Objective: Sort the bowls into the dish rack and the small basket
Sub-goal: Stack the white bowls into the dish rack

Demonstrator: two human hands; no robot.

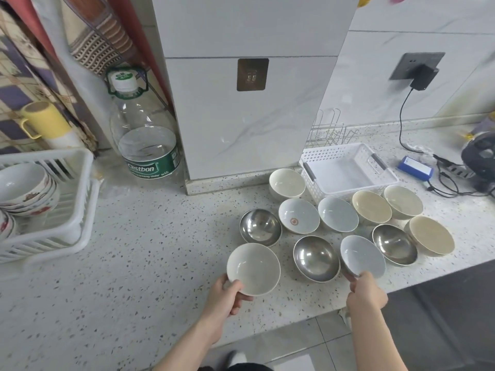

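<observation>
Apparently to carry two at once, the left hand (223, 295) grips a white bowl (253, 268) and the right hand (365, 291) pinches a grey bowl (363, 257), both near the bench's front edge.

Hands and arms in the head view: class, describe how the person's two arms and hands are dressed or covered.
Both forearms are bare up to the bottom frame edge; no sleeves show. The left hand and right hand wear no gloves, and no rings, watch or bracelet are visible. Fingers are uncovered.

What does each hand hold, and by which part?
Left hand holds the white bowl by its near rim. Right hand grips the pale blue bowl by its near rim.
</observation>
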